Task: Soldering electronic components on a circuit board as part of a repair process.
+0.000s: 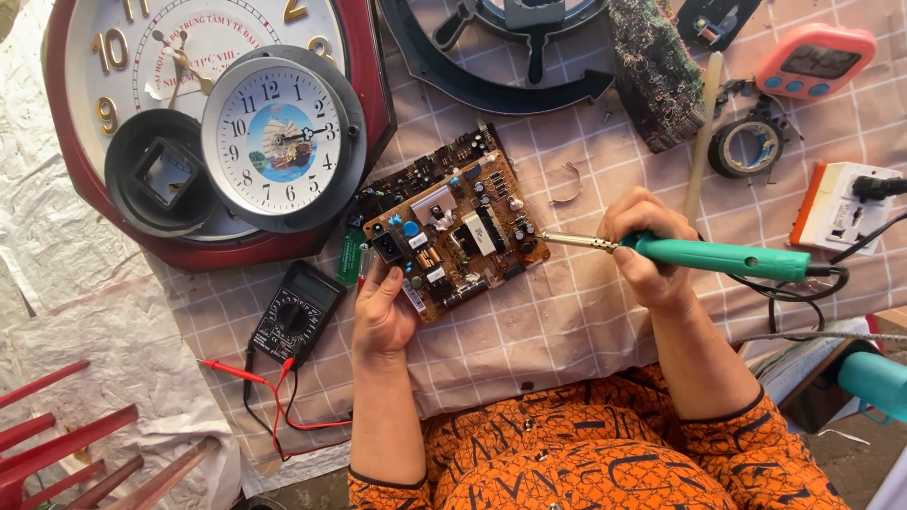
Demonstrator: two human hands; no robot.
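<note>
A brown circuit board (pixel 453 225) crowded with components lies tilted on the checked cloth. My left hand (pixel 383 307) grips its near left corner, thumb up against the edge. My right hand (pixel 647 250) holds a green-handled soldering iron (pixel 718 257) like a pen. The iron's metal tip (pixel 562 240) points left and hovers just off the board's right edge. Its black cord runs off to the right.
A black multimeter (pixel 295 314) with red and black probes lies left of my left hand. Round clock faces rest on a red wall clock (pixel 213 123) at the back left. A tape roll (pixel 746 147), pink timer (pixel 814 61) and power socket (pixel 841 208) sit at the right.
</note>
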